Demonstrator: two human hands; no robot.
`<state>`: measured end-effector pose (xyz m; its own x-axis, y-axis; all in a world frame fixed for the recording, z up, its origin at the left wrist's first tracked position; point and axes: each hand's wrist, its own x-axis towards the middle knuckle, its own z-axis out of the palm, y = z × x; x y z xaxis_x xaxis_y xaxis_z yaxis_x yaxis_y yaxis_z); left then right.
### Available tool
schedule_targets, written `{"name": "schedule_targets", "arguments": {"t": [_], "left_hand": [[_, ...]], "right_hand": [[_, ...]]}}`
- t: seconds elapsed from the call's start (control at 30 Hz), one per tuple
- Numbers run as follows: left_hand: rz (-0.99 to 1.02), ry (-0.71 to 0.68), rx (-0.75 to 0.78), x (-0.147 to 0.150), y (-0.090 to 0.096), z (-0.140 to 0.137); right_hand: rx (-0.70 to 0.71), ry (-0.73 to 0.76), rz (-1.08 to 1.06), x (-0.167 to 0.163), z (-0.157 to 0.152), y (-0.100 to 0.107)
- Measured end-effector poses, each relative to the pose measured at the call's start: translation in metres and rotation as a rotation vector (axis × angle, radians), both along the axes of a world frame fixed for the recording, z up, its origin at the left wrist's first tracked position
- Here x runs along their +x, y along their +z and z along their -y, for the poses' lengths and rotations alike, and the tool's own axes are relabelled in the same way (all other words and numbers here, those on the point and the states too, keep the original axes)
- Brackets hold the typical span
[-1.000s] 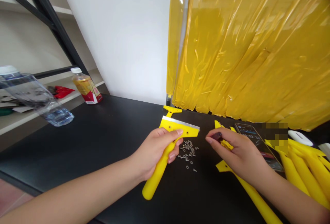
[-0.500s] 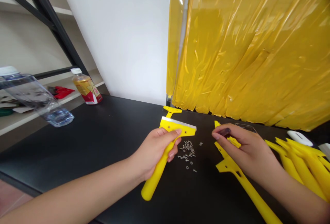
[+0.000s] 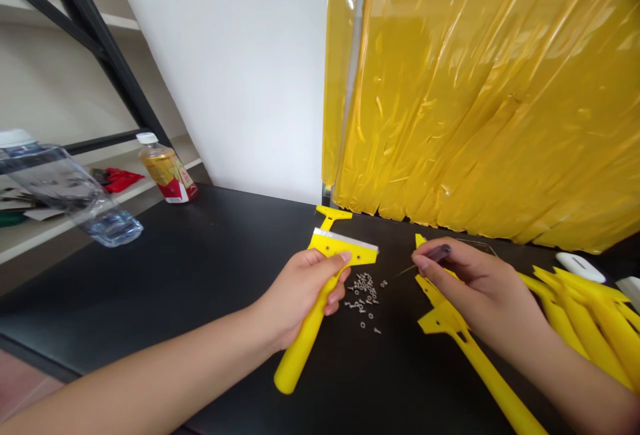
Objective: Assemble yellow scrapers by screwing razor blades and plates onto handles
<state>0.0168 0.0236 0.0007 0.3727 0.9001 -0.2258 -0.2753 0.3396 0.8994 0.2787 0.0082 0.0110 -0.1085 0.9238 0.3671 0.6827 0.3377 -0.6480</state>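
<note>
My left hand [image 3: 313,281] is wrapped round the neck of a yellow scraper [image 3: 305,338], its thumb on the head. A metal blade [image 3: 345,238] lines the scraper's top edge, and two small holes show in the head. My right hand [image 3: 460,281] pinches a small screwdriver [image 3: 440,253] with a dark handle; its thin shaft points left and down towards loose hardware. Between the hands lies a scattered pile of small screws and nuts [image 3: 367,288] on the black table [image 3: 210,275]. Beneath my right hand are more yellow scraper bodies [image 3: 445,318], partly hidden.
A yellow scraper [image 3: 330,216] lies behind my left hand. Several yellow handles [image 3: 585,315] are stacked at the right, near a white case [image 3: 581,268]. At the left stand a clear water bottle [image 3: 95,195] and a drink bottle [image 3: 167,168]. A yellow plastic curtain [image 3: 475,101] hangs behind.
The screwdriver has turned in my right hand, so its thin shaft now shows, pointing left. A small piece of hardware at the pile's right has shifted slightly left. My left hand has hardly moved.
</note>
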Motion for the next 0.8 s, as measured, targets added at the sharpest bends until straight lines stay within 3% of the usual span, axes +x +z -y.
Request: {"name": "schedule_targets", "arguments": {"t": [0.13,0.4,0.8], "left_hand": [[0.006,0.007,-0.012,0.001,0.001,0.001],[0.008,-0.044,-0.124,0.005,-0.003,0.005],[0.056,-0.159,-0.239,0.004,0.0,0.011]], "right_hand": [[0.022,-0.018,-0.105,-0.002,0.009,0.007],[0.215,-0.068,-0.261,-0.012,0.034,0.015],[0.192,-0.045,-0.296,-0.016,0.029,0.005]]}}
